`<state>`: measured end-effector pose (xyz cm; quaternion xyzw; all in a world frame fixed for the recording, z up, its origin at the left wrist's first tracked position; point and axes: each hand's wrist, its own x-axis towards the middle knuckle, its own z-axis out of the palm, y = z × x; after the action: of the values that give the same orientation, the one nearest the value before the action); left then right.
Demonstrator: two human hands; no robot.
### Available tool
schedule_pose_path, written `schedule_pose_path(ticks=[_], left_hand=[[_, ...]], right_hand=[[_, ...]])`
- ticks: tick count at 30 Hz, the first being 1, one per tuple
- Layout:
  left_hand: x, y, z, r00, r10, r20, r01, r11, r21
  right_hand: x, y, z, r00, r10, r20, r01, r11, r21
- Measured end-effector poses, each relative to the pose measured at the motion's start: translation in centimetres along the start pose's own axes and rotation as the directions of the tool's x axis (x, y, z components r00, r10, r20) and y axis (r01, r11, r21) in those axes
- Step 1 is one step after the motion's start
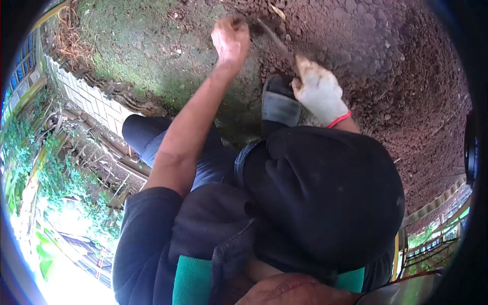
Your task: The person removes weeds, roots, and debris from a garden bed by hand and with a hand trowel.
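Observation:
My bare left hand is closed just above the soil, at the top middle of the view. A dark patch shows at its fingertips, but I cannot make out what they hold. In a white glove with a red cuff and dirt-stained fingers, my right hand grips a long thin knife-like blade. The blade is smeared by motion and slants up and left towards the left hand, its tip close to the ground. Its handle is hidden inside the glove. Below the hands, a sandalled foot rests on the soil.
Reddish-brown loose soil lies to the right, and greenish mossy ground to the left. A low pale block wall edges the ground at left, with plants beyond. My bent knee fills the lower middle.

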<state>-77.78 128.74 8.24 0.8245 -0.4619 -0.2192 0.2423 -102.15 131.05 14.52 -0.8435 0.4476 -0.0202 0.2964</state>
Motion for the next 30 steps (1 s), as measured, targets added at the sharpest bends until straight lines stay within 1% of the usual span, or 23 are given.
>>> schedule_pose_path(ticks=[1,2,5,7,8,9,11,12,13,14,15,17,18,19,21,22,23,24,25,26,28,29,30], left_hand=[[1.1,0.6,0.0,0.995,0.095,-0.027,-0.093,0.994,0.055],[2.3,-0.3,1.3,0.998,0.045,-0.045,-0.049,0.995,-0.09],[5.0,5.0,0.4,0.987,0.142,0.074,-0.149,0.983,0.107],[7.4,4.8,2.9,0.958,0.172,0.23,-0.208,0.968,0.141],[7.9,5.1,3.1,0.943,0.206,0.263,-0.266,0.938,0.222],[8.2,5.2,3.2,0.952,0.149,0.268,-0.216,0.946,0.24],[8.1,7.3,1.7,0.959,0.026,0.283,-0.11,0.952,0.284],[7.4,7.8,0.3,0.943,-0.065,0.328,0.014,0.988,0.154],[5.8,7.3,-0.7,0.963,0.1,0.251,-0.142,0.978,0.154],[3.9,5.8,-1.2,0.948,0.266,0.174,-0.295,0.941,0.168],[2.0,4.0,-1.3,0.899,0.426,0.1,-0.437,0.878,0.193],[-2.4,0.1,-0.2,0.938,0.322,0.126,-0.324,0.946,-0.002],[-3.4,-0.1,-0.2,0.952,0.272,0.14,-0.259,0.961,-0.1],[-3.9,-0.3,0.0,0.975,0.178,0.134,-0.166,0.981,-0.099],[-4.0,0.6,0.0,0.992,-0.007,0.129,0.021,0.994,-0.107],[-4.1,0.9,-0.1,0.988,-0.03,0.153,0.037,0.998,-0.045],[-4.2,1.0,-0.1,0.985,-0.045,0.165,0.06,0.995,-0.085],[-4.1,1.0,-0.1,0.984,-0.055,0.17,0.077,0.989,-0.125],[-4.5,1.0,-0.4,0.979,-0.071,0.189,0.102,0.982,-0.158],[-4.5,0.6,-0.2,0.979,-0.101,0.178,0.137,0.969,-0.205],[-4.3,-0.1,0.4,0.976,-0.156,0.154,0.197,0.933,-0.301],[-4.6,-0.5,0.5,0.975,-0.155,0.158,0.191,0.95,-0.245],[-4.5,0.8,-0.4,0.975,-0.153,0.163,0.183,0.965,-0.189]], right_hand=[[0.1,0.1,-0.8,0.999,0.045,0.003,-0.046,0.996,0.073],[0.7,0.4,-1.7,0.997,0.083,-0.002,-0.082,0.987,0.138],[0.2,0.0,-3.9,0.946,0.311,0.091,-0.323,0.882,0.344],[-0.5,1.0,-3.0,0.946,0.322,0.04,-0.32,0.905,0.28],[-0.5,1.2,-2.9,0.95,0.312,0.021,-0.307,0.918,0.25],[-0.5,1.4,-2.9,0.954,0.301,0.005,-0.295,0.93,0.22],[-0.5,1.1,-3.1,0.97,0.221,-0.097,-0.195,0.955,0.224],[-0.5,0.9,-3.2,0.973,0.179,-0.147,-0.144,0.964,0.222],[-0.6,0.7,-3.3,0.969,0.148,-0.197,-0.103,0.969,0.223],[-0.4,0.5,-3.1,0.971,0.134,-0.198,-0.09,0.972,0.218],[-0.3,0.3,-2.7,0.975,0.126,-0.182,-0.087,0.974,0.209],[0.2,0.2,-0.9,0.991,0.116,-0.065,-0.104,0.981,0.161],[0.4,0.2,0.1,0.991,0.13,0.039,-0.134,0.983,0.124],[0.6,0.3,1.0,0.977,0.146,0.157,-0.159,0.984,0.078],[1.1,0.5,1.3,0.948,0.152,0.28,-0.178,0.982,0.068],[0.4,1.0,2.2,0.985,0.105,0.134,-0.12,0.987,0.11],[0.4,1.2,1.6,0.995,0.075,0.072,-0.083,0.989,0.119],[0.7,1.0,0.3,0.996,0.071,0.049,-0.076,0.99,0.122],[0.4,0.5,-0.9,0.996,0.077,0.037,-0.081,0.989,0.125],[0.4,0.3,-1.4,0.996,0.082,0.019,-0.084,0.989,0.122],[0.3,0.3,-0.6,0.996,0.088,0.023,-0.09,0.99,0.111],[0.2,0.4,0.1,0.993,0.097,0.066,-0.103,0.991,0.086],[0.1,0.4,0.6,0.988,0.111,0.111,-0.119,0.991,0.064]])
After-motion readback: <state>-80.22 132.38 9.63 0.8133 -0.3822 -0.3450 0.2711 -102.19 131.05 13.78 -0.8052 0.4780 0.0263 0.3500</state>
